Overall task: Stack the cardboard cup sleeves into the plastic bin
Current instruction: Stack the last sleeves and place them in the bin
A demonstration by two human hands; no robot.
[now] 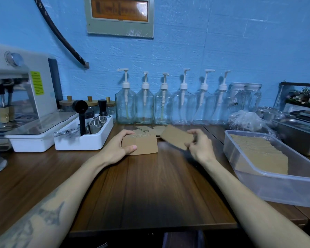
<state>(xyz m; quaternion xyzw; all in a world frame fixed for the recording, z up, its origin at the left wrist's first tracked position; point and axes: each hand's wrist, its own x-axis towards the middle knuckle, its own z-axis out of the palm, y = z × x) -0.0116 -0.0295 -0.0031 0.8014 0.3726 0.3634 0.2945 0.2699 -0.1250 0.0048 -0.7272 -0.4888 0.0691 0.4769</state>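
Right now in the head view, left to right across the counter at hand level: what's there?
Espresso machine → white tool tray → left hand gripping a sleeve stack → right hand pinching a single sleeve → plastic bin.

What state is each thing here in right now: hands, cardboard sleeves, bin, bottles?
Left hand: grips a sleeve stack on the table.
Right hand: pinches a single sleeve, lifted and tilted.
Loose sleeves: lying flat behind the hands.
Plastic bin: open, partly filled with sleeves.
Pump bottles: upright, seemingly empty.
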